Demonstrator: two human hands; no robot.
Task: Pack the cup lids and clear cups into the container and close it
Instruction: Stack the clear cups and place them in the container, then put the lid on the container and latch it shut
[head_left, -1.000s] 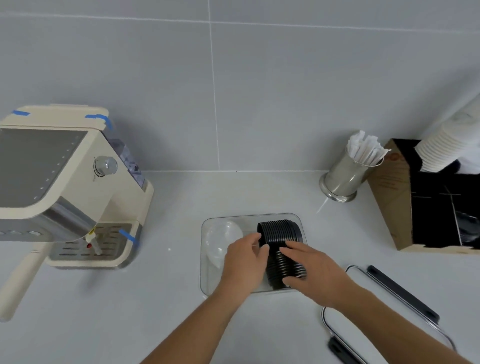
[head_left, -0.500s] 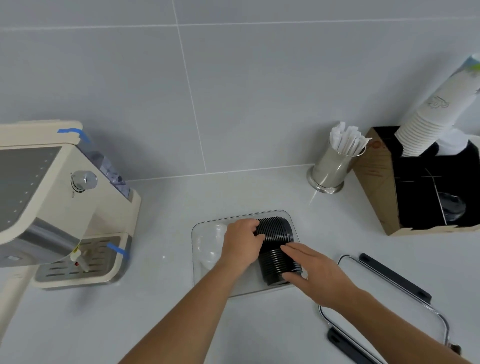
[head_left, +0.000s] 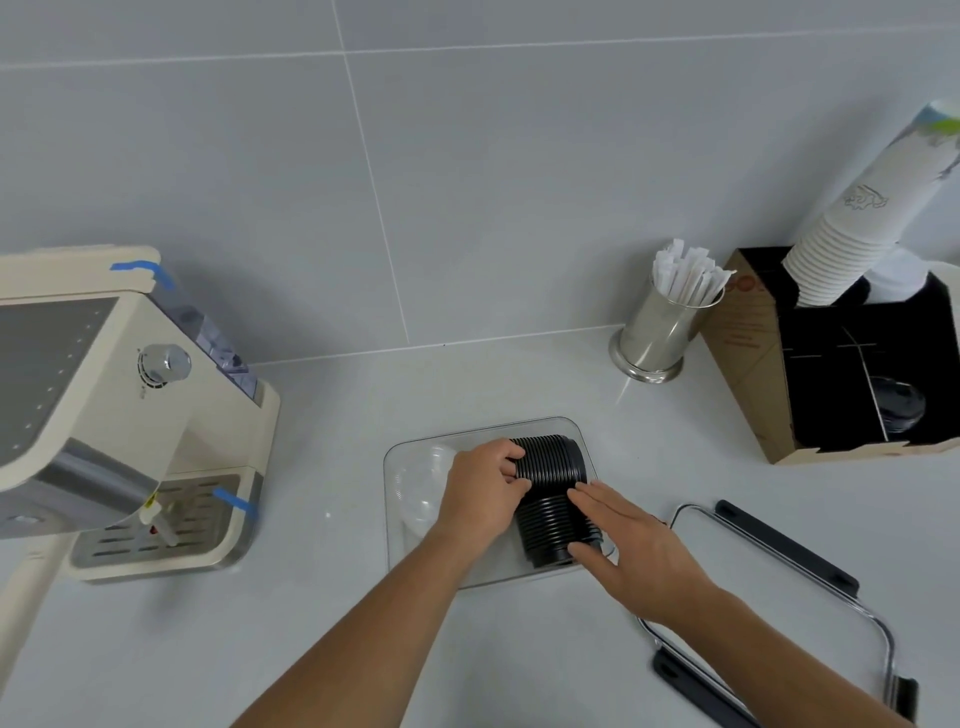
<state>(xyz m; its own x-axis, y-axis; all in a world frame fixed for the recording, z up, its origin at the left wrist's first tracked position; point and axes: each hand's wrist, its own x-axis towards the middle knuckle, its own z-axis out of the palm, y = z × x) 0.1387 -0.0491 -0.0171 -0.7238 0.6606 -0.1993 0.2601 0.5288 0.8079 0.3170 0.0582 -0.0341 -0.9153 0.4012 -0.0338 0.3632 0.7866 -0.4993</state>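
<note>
Left hand (head_left: 483, 493) grips black lids (head_left: 553, 499) in container (head_left: 519, 428); right hand (head_left: 631, 545) presses flat.

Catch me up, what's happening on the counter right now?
A person is settling a stack of black cup lids on its side inside the clear container on the white counter. The left hand grips the stack's left side with curled fingers; the right hand rests flat against its right side. Clear cups lie in the container's left half. The container's lid, with black latches, sits on the counter to the right, so closing is not yet done.
</note>
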